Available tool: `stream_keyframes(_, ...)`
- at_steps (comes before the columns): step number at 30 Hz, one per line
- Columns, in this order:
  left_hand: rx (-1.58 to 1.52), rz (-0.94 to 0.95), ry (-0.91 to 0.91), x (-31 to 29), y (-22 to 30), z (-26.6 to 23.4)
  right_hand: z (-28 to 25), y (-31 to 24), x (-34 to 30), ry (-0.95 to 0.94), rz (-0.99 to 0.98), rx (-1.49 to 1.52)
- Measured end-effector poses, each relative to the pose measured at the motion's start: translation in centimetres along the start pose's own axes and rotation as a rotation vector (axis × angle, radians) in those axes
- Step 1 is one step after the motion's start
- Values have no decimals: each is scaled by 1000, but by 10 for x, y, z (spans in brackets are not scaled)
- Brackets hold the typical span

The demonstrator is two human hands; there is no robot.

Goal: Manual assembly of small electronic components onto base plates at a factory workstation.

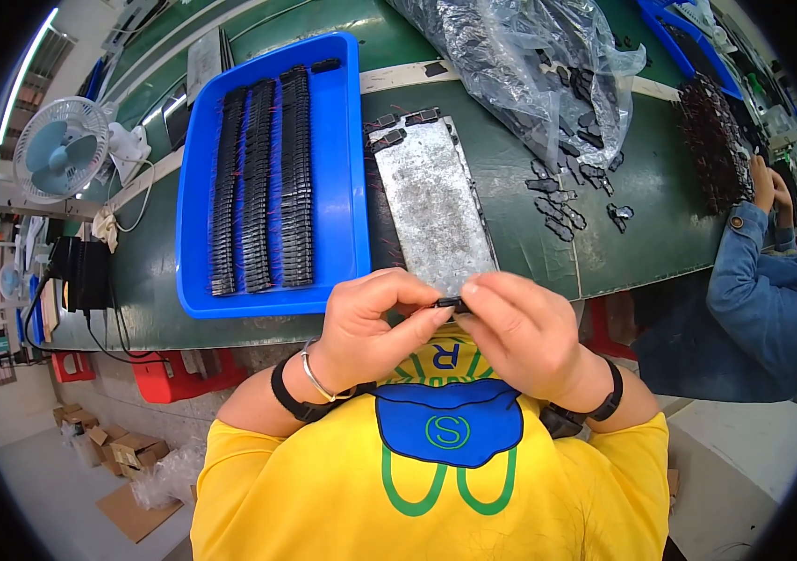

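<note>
Between both hands, close to my chest at the table's front edge, is a small black plastic part [450, 302]. My left hand [375, 318] pinches its left end between thumb and fingers. My right hand [520, 327] closes on its right end, fingertips pressed together. Just beyond the hands lies a worn silvery metal plate [431, 201], with a few small black pieces [387, 139] at its far end. To the left, a blue tray [335, 215] holds three long rows of black parts [256, 187] with thin red wires showing.
A clear plastic bag [510, 75] of black pieces lies at the back right, with loose black pieces [557, 208] spilled before it. A co-worker's denim sleeve [744, 262] is at the right, by a pile of dark wired parts [711, 140]. A fan [62, 150] stands left.
</note>
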State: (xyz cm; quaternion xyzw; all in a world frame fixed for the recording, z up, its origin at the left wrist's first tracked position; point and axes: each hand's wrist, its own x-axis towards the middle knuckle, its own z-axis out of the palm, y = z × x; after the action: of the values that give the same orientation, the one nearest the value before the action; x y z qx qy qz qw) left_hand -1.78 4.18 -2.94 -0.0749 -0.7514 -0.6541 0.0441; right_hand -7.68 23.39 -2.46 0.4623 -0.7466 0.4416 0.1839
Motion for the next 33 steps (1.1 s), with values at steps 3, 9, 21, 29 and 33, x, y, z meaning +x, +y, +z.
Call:
stream_keyframes(3, 39, 73, -9, -2, -1, -4, -9, 1, 3, -86, 253, 247)
stream_keyframes(9, 86, 174, -21, 0, -1, -5, -9, 10, -2, -187, 347, 482)
stream_keyframes(21, 180, 318, -59, 8, -3, -6, -2, 19, -5, -45, 22, 371)
stream_keyframes(29, 263, 384, -162, 16, 4, -6, 0, 19, -7, -48, -16, 386)
stream_keyframes(33, 345, 432, -139, 11, -1, -6, 2, 18, -9, -55, -30, 369)
